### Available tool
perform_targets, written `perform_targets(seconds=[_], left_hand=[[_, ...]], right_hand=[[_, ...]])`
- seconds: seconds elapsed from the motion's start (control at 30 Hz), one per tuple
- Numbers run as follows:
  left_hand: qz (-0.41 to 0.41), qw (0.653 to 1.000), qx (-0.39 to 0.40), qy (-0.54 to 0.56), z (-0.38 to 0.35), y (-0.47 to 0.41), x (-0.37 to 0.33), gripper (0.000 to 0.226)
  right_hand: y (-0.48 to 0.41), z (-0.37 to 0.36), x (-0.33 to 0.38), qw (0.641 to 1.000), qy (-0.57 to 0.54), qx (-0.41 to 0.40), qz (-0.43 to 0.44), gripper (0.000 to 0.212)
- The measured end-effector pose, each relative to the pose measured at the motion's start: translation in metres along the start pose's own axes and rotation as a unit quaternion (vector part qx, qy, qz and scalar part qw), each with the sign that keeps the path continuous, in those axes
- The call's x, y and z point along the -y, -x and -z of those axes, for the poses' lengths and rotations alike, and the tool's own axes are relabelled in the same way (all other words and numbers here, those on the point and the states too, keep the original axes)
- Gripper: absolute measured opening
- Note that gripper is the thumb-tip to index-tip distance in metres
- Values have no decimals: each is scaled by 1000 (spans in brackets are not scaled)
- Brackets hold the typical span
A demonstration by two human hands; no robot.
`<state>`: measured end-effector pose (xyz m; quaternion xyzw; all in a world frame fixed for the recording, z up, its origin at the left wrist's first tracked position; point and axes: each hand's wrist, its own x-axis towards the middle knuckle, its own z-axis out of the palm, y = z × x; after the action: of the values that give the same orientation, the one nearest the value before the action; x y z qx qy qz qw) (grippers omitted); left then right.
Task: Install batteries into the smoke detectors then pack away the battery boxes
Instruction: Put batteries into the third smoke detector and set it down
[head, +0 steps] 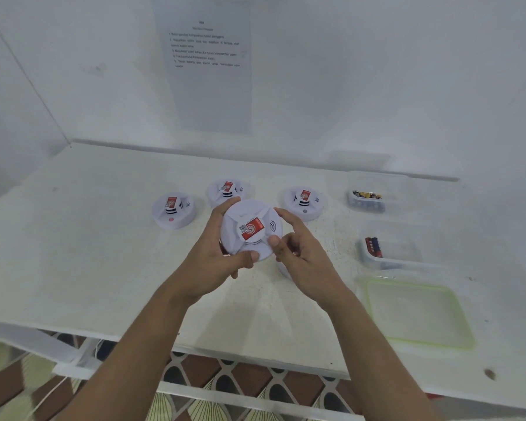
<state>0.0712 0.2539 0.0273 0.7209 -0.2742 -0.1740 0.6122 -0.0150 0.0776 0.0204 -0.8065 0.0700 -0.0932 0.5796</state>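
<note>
I hold a white round smoke detector [251, 229] with a red sticker above the middle of the table, its face tilted towards me. My left hand [222, 253] grips its left and lower rim. My right hand [298, 250] grips the right rim, thumb on the face. Three more white detectors stand behind: one at the left [173, 209], one in the middle [227, 189], one at the right [305, 199]. Two clear battery boxes stand at the right: the far one [366, 199] holds several batteries, the near one [390, 253] holds a few red and blue batteries.
A clear lid with a green rim [419, 314] lies flat at the near right of the white table [73, 253]. A printed instruction sheet [207, 71] hangs on the white back wall. Patterned floor shows below the table's front edge.
</note>
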Motion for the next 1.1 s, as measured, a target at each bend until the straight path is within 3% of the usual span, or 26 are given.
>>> perform_targets(seconds=[0.6, 0.83, 1.0, 1.1], left_hand=[[14, 1000, -12, 13, -2, 10, -3, 81], [18, 998, 20, 51, 7, 19, -5, 82], [11, 1000, 7, 14, 12, 24, -10, 76], [-48, 996, -31, -68, 7, 27, -9, 54]], right_hand=[[6, -9, -1, 1000, 4, -2, 1, 50], [10, -2, 4, 1000, -5, 13, 10, 50], [12, 4, 2, 992, -117, 39, -38, 45], [11, 6, 2, 975, -184, 100, -74, 49]])
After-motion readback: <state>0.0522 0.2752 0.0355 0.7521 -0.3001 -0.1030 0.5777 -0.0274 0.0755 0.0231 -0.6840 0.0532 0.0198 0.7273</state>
